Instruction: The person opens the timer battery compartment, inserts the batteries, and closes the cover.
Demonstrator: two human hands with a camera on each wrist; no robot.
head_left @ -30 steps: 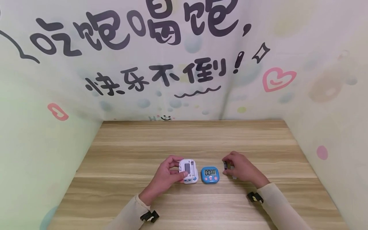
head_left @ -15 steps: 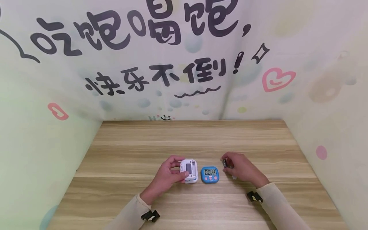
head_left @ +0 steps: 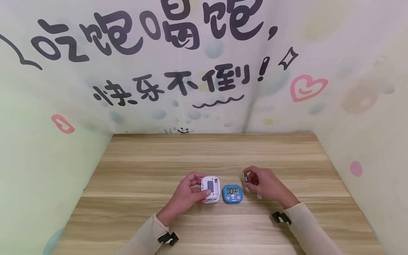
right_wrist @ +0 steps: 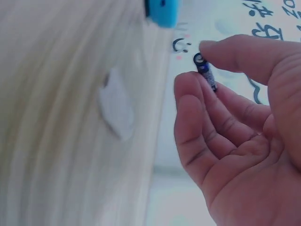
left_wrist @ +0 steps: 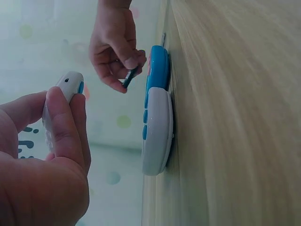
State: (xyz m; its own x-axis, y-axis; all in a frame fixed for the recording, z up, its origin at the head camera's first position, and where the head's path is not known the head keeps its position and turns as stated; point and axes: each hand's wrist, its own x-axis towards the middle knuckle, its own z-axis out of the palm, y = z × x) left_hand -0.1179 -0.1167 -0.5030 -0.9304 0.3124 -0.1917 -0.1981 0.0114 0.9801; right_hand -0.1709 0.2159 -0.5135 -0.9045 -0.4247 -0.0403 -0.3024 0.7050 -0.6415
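My left hand (head_left: 185, 194) holds a white digital timer (head_left: 211, 185) with its back turned up, showing an uncovered battery slot. Below it, apart from the hand, a second white timer (left_wrist: 159, 132) with blue buttons lies on the table; from the head it is mostly hidden. Beside that one lies a blue timer (head_left: 232, 194) with pink buttons, its display reading zeros. To the right, my right hand (head_left: 267, 184) pinches a small dark cylindrical battery (right_wrist: 205, 71) between thumb and fingers, above the table. Under this hand rests a small white plastic piece (right_wrist: 116, 107), like a battery cover.
The wood-grain table (head_left: 197, 152) is bounded by pale printed walls at the back and both sides. Large dark lettering covers the back wall (head_left: 153, 117). A black band (head_left: 168, 239) is worn at each wrist.
My right hand has lifted slightly and turned the battery more upright, moving it a little left. My left hand has shifted the held timer slightly right and changed its tilt.
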